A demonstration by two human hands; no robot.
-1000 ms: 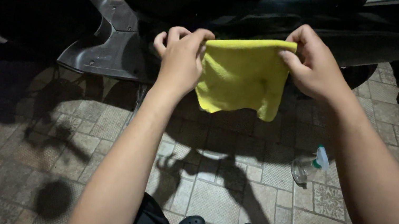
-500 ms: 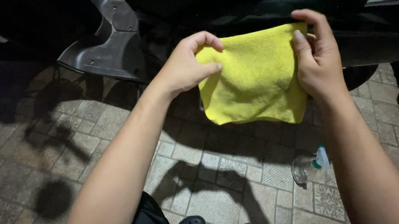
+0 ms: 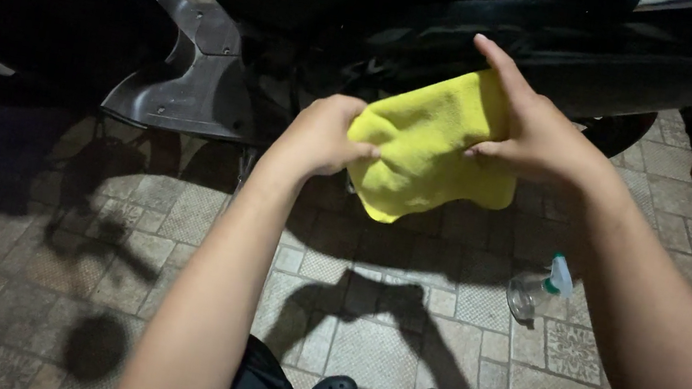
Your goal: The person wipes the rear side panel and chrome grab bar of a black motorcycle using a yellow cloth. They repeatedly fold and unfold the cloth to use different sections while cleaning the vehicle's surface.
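With both forearms extended forward, the left hand (image 3: pixel 323 134) is closed on the yellow cloth's (image 3: pixel 427 147) left edge, and the right hand (image 3: pixel 541 133), fingers mostly straight, pinches its right side.

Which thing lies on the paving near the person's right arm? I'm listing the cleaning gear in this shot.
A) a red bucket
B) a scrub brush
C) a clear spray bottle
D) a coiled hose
C: a clear spray bottle with a pale nozzle lies on its side on the paving, below the yellow cloth held in the left hand and right hand.
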